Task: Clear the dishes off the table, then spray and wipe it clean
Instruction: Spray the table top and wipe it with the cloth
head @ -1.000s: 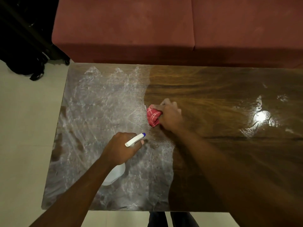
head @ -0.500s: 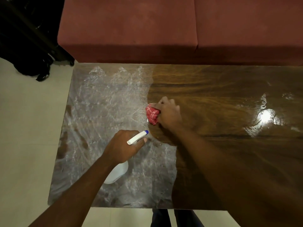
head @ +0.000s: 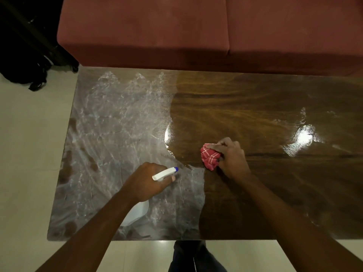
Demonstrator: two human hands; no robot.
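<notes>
Home living room, low glossy wooden worktop (head: 255, 107) pushed up against a dark red cushioned sofa (head: 176, 32), pale tiled floor (head: 29, 144), black bag (head: 25, 73) lying at the sofa's end

Red white-checked cloth (head: 210, 158), white blue-tipped spray bottle (head: 137, 213), brown wood-grain table (head: 255, 107).

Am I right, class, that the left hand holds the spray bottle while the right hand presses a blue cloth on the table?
Not quite: the head view shows the cloth is red. The left hand holds the spray bottle; the right hand presses it on the table.
</notes>
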